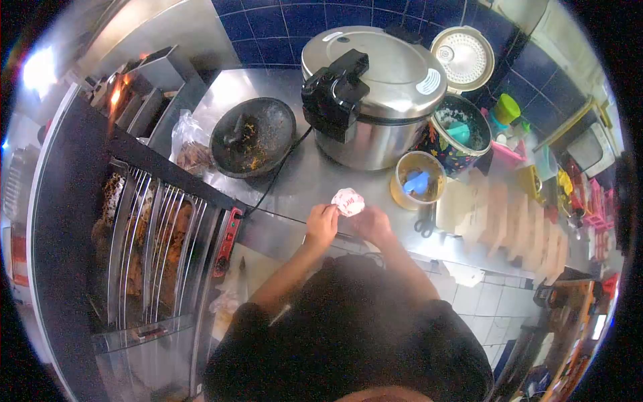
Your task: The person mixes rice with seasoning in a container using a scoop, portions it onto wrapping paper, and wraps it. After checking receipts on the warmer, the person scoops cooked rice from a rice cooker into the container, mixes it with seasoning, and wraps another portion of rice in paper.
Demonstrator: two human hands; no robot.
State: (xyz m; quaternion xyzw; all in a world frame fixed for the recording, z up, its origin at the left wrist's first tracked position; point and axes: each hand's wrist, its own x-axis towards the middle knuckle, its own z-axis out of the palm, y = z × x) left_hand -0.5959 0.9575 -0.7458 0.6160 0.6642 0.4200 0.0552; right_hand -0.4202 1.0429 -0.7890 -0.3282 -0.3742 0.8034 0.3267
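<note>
Near the counter's front edge, my left hand [322,224] pinches the left side of a small round white packet with red print [348,202]. My right hand [372,224] is at the packet's lower right, blurred, and its fingers are hard to make out. Just to the right stands a round plastic tub [418,179] with brown contents and a blue scoop [416,182] in it. Black scissors [424,224] lie beside the tub. Behind my hands is a large steel cooker [375,143] with its lid closed.
A dark stone mortar [253,137] and a plastic bag [189,144] are at the left, beside a grill [157,241]. A black cord [276,175] crosses the counter. An open rice container [462,130] and a row of brown boxes [512,224] stand at the right.
</note>
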